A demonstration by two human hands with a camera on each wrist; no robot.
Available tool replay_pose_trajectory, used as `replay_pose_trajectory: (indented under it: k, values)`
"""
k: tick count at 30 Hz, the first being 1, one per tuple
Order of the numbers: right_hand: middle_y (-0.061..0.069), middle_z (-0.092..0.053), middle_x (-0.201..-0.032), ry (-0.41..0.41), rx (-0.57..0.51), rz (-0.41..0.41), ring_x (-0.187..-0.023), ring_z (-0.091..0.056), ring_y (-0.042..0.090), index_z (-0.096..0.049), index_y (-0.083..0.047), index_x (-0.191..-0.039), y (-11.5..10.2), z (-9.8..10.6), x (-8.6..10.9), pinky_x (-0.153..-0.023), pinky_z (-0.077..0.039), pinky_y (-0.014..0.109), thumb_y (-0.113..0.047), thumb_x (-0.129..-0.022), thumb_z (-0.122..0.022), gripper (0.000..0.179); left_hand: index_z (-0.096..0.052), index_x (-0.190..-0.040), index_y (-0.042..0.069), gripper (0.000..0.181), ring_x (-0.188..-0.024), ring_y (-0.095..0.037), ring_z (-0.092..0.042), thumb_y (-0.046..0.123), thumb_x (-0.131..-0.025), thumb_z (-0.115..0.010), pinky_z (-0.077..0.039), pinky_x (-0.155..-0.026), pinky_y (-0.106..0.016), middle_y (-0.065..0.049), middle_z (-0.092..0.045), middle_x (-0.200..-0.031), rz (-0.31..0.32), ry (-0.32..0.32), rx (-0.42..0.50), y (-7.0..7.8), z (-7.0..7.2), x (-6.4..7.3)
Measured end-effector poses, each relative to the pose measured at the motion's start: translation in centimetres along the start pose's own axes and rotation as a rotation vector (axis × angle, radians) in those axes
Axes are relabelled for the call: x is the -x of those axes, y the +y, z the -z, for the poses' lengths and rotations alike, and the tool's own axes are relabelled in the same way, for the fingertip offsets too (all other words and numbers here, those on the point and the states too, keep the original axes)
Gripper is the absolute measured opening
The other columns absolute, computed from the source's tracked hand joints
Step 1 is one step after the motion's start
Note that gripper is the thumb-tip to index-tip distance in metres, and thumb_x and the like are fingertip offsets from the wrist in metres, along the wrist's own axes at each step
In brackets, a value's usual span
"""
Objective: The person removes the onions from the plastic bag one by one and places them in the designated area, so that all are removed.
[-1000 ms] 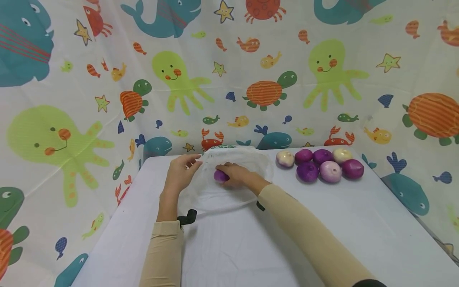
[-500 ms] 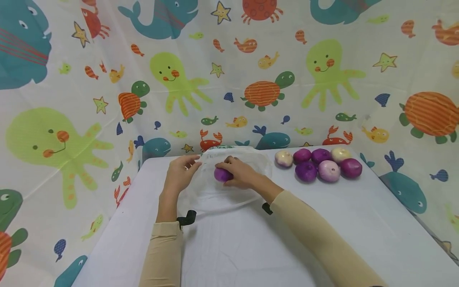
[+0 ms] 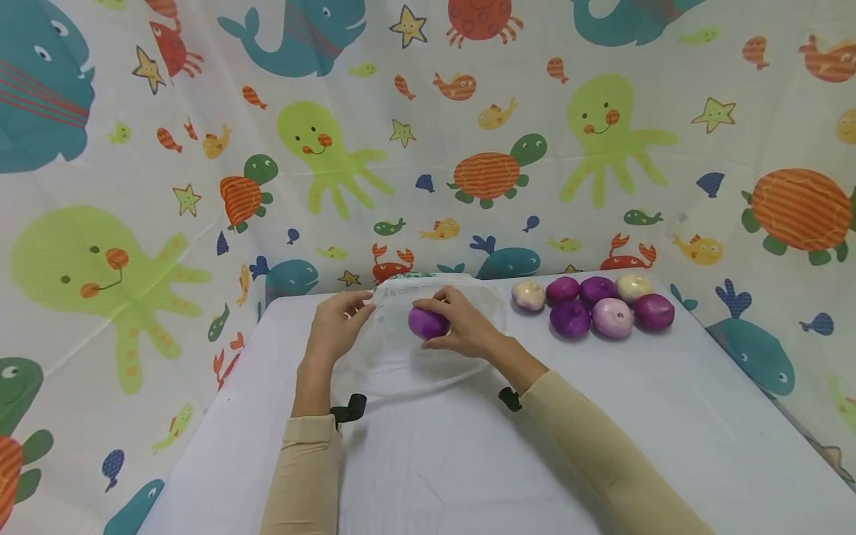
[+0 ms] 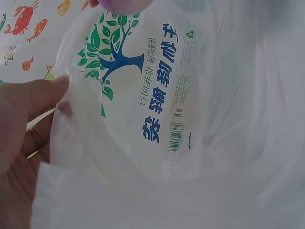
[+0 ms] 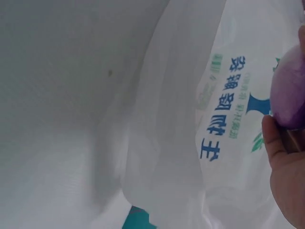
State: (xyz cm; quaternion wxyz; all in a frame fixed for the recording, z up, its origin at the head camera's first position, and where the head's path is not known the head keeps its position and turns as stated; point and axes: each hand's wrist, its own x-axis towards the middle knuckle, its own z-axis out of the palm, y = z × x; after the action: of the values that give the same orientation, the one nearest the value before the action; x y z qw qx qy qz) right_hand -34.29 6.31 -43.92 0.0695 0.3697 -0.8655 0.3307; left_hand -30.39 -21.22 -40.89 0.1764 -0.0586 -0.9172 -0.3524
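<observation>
A white translucent plastic bag (image 3: pixel 394 365) lies with its mouth spread on the table; inside it, the left wrist view shows a green and blue tree print (image 4: pixel 121 62). My left hand (image 3: pixel 336 325) pinches the bag's left rim between thumb and fingers. Over the bag's mouth, my right hand (image 3: pixel 464 325) holds a purple onion (image 3: pixel 425 322) between thumb and fingers. The right wrist view shows that onion (image 5: pixel 288 90) in front of the bag's printed side. Only its lower edge shows at the top of the left wrist view.
Several peeled onions stand in a group at the back right, among them a dark purple onion (image 3: pixel 571 319), a pale pink onion (image 3: pixel 612 318) and a cream onion (image 3: pixel 634 288). A white cloth covers the table (image 3: pixel 428 468). Behind hangs a sea-animal curtain (image 3: pixel 414 104).
My right hand has drawn back up and slightly right with the onion, from lower in the bag's mouth. My left hand keeps its place on the rim.
</observation>
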Motion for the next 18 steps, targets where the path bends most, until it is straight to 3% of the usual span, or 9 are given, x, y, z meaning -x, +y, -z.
replay_pose_trajectory:
  k: [6,11,18]
  values:
    - [0.006,-0.048,-0.128,0.095,-0.108,-0.012,-0.121,-0.052,0.024,-0.060,-0.032,-0.146,0.0,0.6,1.1,-0.096,-0.058,0.042,-0.038,-0.081,-0.090,0.072,-0.071,-0.134,0.017,0.035,-0.094,-0.023,-0.062,0.029,-0.101,-0.070,-0.057,-0.076,-0.032,-0.006,-0.071,-0.104,-0.009,0.003,-0.009,0.1,-0.1,0.1]
    - [0.006,-0.048,-0.128,0.144,-0.121,0.008,-0.122,-0.052,0.025,-0.059,-0.034,-0.146,-0.1,1.1,1.8,-0.095,-0.059,0.042,-0.038,-0.083,-0.089,0.070,-0.072,-0.133,0.015,0.034,-0.094,-0.024,-0.062,0.028,-0.101,-0.070,-0.056,-0.075,-0.031,-0.007,-0.071,-0.104,-0.015,0.003,-0.006,0.2,-0.1,0.1]
    - [0.009,-0.046,-0.139,0.135,-0.106,-0.033,-0.130,-0.047,0.030,-0.054,-0.032,-0.150,0.0,1.5,2.5,-0.099,-0.057,0.048,-0.038,-0.088,-0.084,0.069,-0.071,-0.133,0.016,0.034,-0.095,-0.024,-0.062,0.028,-0.101,-0.070,-0.056,-0.075,-0.030,-0.006,-0.071,-0.104,-0.007,0.000,-0.009,0.1,-0.2,0.0]
